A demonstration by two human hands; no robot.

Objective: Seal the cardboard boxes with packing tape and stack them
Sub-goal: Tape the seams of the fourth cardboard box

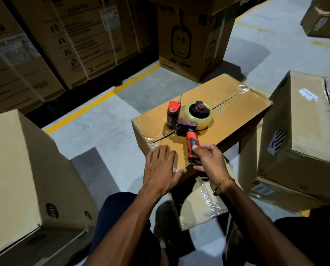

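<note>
Far centre, printed carton: brand "Crompton", upside down along its lower edge. Far left, strapped carton: "CAUTION" heading above warning pictograms; smaller print illegible. Other labels too blurred to read.

Brown cardboard box, seam taped, atop another box; red tape dispenser lying on it

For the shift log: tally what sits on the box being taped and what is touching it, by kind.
Tape dispenser: 1
Tape roll: 1
Hands on the box: 1, the left hand
Hands on the dispenser grip: 1, the right hand
Total: 4
</note>
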